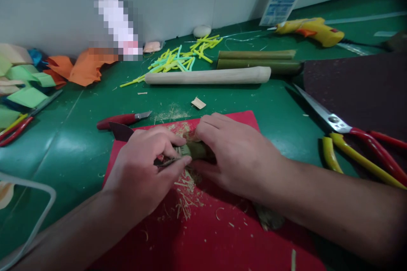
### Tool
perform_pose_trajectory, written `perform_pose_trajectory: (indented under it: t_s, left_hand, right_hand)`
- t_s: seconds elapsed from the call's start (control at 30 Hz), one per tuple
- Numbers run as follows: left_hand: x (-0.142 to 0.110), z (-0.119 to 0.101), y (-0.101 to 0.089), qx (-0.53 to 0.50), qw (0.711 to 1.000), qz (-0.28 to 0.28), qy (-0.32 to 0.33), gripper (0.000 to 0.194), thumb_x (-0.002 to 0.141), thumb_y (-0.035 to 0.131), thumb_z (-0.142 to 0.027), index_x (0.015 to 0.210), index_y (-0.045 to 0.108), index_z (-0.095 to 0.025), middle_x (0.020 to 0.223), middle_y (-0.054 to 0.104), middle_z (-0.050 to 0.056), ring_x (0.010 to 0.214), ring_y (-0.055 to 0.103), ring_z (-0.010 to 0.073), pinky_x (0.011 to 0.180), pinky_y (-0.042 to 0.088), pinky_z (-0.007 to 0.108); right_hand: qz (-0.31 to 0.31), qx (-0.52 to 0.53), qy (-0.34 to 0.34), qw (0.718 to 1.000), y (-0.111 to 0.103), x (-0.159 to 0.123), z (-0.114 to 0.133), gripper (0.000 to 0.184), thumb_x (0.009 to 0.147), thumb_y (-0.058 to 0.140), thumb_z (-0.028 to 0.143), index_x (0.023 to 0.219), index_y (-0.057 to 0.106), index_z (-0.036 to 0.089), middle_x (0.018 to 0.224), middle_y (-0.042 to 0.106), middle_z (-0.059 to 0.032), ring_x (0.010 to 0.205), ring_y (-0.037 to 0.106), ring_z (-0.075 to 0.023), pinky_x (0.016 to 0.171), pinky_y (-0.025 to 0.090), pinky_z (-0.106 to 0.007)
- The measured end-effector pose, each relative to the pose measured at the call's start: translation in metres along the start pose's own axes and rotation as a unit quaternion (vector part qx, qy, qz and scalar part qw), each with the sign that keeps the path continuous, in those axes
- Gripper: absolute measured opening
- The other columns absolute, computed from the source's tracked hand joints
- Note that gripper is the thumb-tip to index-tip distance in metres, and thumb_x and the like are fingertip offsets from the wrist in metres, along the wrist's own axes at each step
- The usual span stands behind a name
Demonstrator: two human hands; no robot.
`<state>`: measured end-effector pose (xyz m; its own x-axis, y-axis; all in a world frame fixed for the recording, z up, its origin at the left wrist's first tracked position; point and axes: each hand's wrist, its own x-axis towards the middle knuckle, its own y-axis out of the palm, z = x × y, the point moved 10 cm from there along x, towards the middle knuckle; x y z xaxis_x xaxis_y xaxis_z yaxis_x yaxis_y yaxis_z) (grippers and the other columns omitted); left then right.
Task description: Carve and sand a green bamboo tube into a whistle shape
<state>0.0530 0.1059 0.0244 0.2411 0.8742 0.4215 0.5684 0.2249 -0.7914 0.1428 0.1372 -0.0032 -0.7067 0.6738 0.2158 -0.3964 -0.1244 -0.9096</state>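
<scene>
My left hand (144,165) is closed around a small knife (165,161) whose blade tip rests against the end of a short green bamboo piece (199,150). My right hand (233,154) wraps over that bamboo piece and holds it down on a red mat (229,237). Pale shavings (186,192) lie on the mat below the blade. Most of the bamboo piece is hidden under my right hand.
A red-handled knife (122,119) lies just behind the mat. Farther back are a pale wooden stick (206,76), two green bamboo lengths (257,60), coloured straws (178,59) and a yellow glue gun (313,29). Scissors (346,129) and yellow-handled pliers (349,156) lie right; paper scraps (28,80) left.
</scene>
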Motion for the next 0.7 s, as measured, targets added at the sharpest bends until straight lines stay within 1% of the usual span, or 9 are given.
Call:
perform_pose_trajectory:
  t_s: [0.13,0.2,0.27,0.33,0.5,0.53,0.67,0.7]
  left_hand:
    - [0.002,0.010,-0.002,0.013,0.999,-0.009,-0.050,0.023,0.079,0.069,-0.023,0.062,0.054,-0.021,0.078,0.072,-0.001,0.075,0.068,0.0199,0.063,0.054,0.037]
    - [0.002,0.007,-0.002,0.003,0.999,-0.009,-0.038,0.023,0.078,0.070,-0.023,0.062,0.054,-0.021,0.079,0.073,-0.001,0.076,0.067,0.0200,0.064,0.054,0.037]
    - [0.001,0.002,0.000,-0.007,1.000,0.002,-0.011,0.024,0.078,0.071,-0.021,0.063,0.052,-0.020,0.086,0.073,0.000,0.080,0.068,0.0202,0.069,0.053,0.039]
    - [0.000,0.000,0.001,-0.007,1.000,0.005,-0.004,0.024,0.078,0.071,-0.021,0.063,0.052,-0.020,0.089,0.074,0.000,0.082,0.068,0.0200,0.072,0.052,0.040]
    - [0.000,0.010,-0.002,0.012,0.998,-0.008,-0.060,0.024,0.078,0.070,-0.021,0.061,0.053,-0.020,0.081,0.073,-0.001,0.076,0.066,0.0178,0.066,0.050,0.035]
    - [0.000,0.009,-0.002,0.011,0.998,-0.006,-0.058,0.024,0.078,0.070,-0.021,0.061,0.053,-0.020,0.081,0.073,-0.001,0.077,0.066,0.0176,0.066,0.050,0.035]
    - [0.001,-0.004,0.003,0.001,1.000,0.024,0.000,0.024,0.078,0.069,-0.019,0.063,0.051,-0.019,0.090,0.073,0.001,0.084,0.067,0.0175,0.072,0.050,0.035]
    - [0.001,-0.004,0.003,0.001,1.000,0.023,0.002,0.024,0.079,0.069,-0.018,0.062,0.051,-0.019,0.090,0.073,0.001,0.083,0.067,0.0171,0.073,0.050,0.036]
  right_hand:
    - [0.002,0.007,0.009,1.000,0.000,0.000,-0.002,0.016,0.078,0.067,0.030,0.082,0.057,0.018,0.082,0.057,-0.0031,0.077,0.051,-0.0193,0.062,0.036,-0.030]
    - [-0.002,0.007,0.004,1.000,-0.001,-0.001,-0.001,0.017,0.078,0.067,0.030,0.082,0.057,0.018,0.082,0.058,-0.0032,0.077,0.051,-0.0193,0.061,0.035,-0.030]
    - [-0.005,0.000,-0.003,1.000,-0.001,-0.001,0.000,0.017,0.077,0.068,0.030,0.081,0.056,0.018,0.082,0.057,-0.0033,0.077,0.050,-0.0194,0.060,0.034,-0.030]
    - [-0.003,-0.004,-0.006,1.000,0.000,-0.001,0.000,0.018,0.076,0.069,0.030,0.081,0.056,0.018,0.081,0.056,-0.0032,0.076,0.050,-0.0196,0.059,0.034,-0.030]
    - [-0.019,0.004,-0.004,1.000,-0.002,-0.002,-0.001,0.020,0.076,0.071,0.030,0.082,0.057,0.017,0.081,0.057,-0.0026,0.077,0.050,-0.0194,0.062,0.036,-0.030]
    - [-0.024,0.002,-0.007,1.000,-0.003,-0.002,0.000,0.020,0.076,0.071,0.030,0.082,0.057,0.017,0.081,0.057,-0.0025,0.076,0.050,-0.0193,0.061,0.035,-0.030]
    - [-0.036,-0.006,-0.015,0.999,-0.004,-0.003,0.001,0.022,0.074,0.073,0.031,0.080,0.056,0.018,0.079,0.056,-0.0024,0.074,0.049,-0.0189,0.058,0.033,-0.030]
    - [-0.035,-0.005,-0.015,0.999,-0.003,-0.003,0.001,0.022,0.074,0.073,0.031,0.080,0.056,0.018,0.079,0.056,-0.0024,0.074,0.049,-0.0188,0.057,0.033,-0.030]
